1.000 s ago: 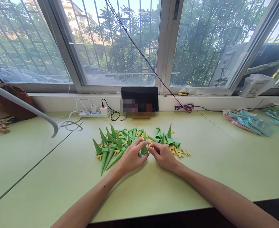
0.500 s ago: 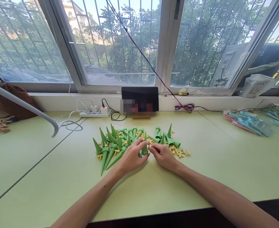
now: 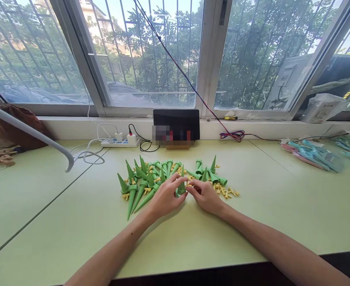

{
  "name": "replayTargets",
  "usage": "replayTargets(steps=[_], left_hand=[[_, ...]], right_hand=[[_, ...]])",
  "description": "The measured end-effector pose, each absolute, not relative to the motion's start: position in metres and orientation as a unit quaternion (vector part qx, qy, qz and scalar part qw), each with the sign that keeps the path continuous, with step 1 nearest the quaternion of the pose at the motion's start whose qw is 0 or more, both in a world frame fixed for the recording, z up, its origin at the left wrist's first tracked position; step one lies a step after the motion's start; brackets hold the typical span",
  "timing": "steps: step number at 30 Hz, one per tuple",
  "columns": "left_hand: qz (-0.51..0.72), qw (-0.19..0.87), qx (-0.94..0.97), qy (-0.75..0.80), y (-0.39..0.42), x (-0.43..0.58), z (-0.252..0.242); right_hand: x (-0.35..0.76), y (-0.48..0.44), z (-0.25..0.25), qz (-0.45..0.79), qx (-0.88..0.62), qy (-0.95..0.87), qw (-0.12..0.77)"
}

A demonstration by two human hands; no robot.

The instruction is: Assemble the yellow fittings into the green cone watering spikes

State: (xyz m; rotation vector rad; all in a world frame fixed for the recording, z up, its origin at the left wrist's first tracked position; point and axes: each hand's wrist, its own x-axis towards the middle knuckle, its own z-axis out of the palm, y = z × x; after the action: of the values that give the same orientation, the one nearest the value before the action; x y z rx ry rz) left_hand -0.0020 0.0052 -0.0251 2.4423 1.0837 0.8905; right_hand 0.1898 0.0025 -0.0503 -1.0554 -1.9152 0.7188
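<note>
My left hand [image 3: 168, 194] is closed around a green plastic watering spike [image 3: 182, 186] that stands point up on the table. Just right of it, my right hand [image 3: 205, 194] pinches a small yellow valve [image 3: 188, 184] against the spike's side, partly hidden by the fingertips. Left of my hands lies a pile of green spikes [image 3: 131, 200], some upright, some on their sides, with yellow valves among them. More green spikes [image 3: 213, 177] lie beyond my right hand, beside a heap of loose yellow valves [image 3: 224, 191].
A dark tablet [image 3: 176, 121] leans on the sill behind the pile. A white power strip [image 3: 120, 143] with cables lies to its left. Coiled wire [image 3: 232, 136] and plastic bags [image 3: 310, 155] are at the right. A white curved bar [image 3: 29, 133] juts in from the left.
Both hands stay in nearly the same place on the spike. The yellow valve between my right fingertips shows a little more now. The view has shifted very slightly.
</note>
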Motion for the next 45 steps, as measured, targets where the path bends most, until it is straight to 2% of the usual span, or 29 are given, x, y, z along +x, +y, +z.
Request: replayTargets(steps=[16,45], left_hand=[[0.316,0.203,0.854,0.360,0.0042,0.0005,-0.0255],[0.323,0.205,0.850,0.361,0.0119,0.0007,-0.0326]], right_hand=[[0.1916,0.0039,-0.0543,0.290,-0.418,-0.763,0.399],[0.1930,0.0111,-0.0548,0.297,-0.408,-0.770,0.390]])
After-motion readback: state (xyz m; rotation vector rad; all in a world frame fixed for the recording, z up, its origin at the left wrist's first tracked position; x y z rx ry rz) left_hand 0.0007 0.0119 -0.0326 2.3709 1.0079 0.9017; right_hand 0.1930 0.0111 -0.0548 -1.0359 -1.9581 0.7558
